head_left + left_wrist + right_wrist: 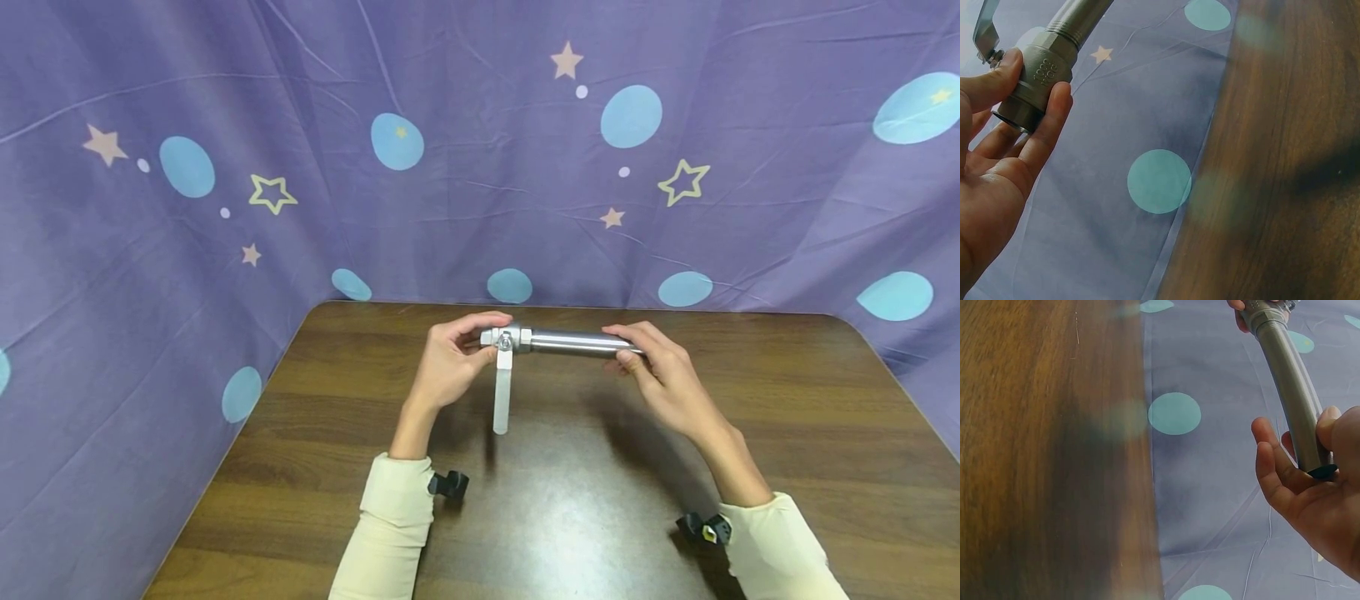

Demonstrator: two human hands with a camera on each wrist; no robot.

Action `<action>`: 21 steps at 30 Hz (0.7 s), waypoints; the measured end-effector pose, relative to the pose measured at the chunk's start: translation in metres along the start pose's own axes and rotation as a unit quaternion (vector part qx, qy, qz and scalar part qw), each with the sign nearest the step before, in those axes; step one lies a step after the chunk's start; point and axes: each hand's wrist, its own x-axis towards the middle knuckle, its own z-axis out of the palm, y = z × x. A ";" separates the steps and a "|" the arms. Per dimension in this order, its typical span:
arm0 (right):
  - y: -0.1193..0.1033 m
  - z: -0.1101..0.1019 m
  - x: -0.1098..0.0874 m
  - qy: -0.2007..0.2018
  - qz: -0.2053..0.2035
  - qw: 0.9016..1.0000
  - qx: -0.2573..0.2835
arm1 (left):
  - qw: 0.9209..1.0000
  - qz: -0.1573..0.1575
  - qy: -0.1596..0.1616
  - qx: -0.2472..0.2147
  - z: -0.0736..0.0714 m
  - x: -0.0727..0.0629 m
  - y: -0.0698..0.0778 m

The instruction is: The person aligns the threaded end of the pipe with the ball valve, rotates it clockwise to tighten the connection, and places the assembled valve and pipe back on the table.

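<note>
A metal ball valve (513,337) is joined end to end with a straight steel pipe (573,342), and both are held level over the table. Its flat lever handle (502,400) points toward me in the head view. My left hand (450,360) grips the valve body by its free end, thumb on the near side. In the left wrist view raised lettering shows on the valve body (1041,72). With thumb and fingers, my right hand (662,375) holds the pipe's right end. The right wrist view shows the pipe (1291,387) running from that hand up to the valve.
Below the hands lies a brown wooden table (300,467) with rounded far corners. A purple curtain (465,217) with stars and blue dots hangs behind it and along the left side. Black wrist mounts (448,485) sit at both sleeves.
</note>
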 end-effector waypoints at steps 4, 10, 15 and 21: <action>-0.001 0.000 0.000 -0.002 0.000 1.000 -0.001 | 1.000 0.001 0.000 -0.001 0.000 0.000 0.000; -0.003 0.001 0.000 0.009 -0.004 1.000 -0.028 | 1.000 0.005 0.006 0.002 -0.001 0.000 0.000; -0.004 0.003 0.001 0.030 -0.021 0.998 -0.044 | 1.000 0.008 0.009 0.002 -0.001 0.001 -0.001; -0.004 0.003 0.000 0.037 -0.027 0.998 -0.037 | 1.000 0.006 0.006 0.002 0.000 0.001 -0.003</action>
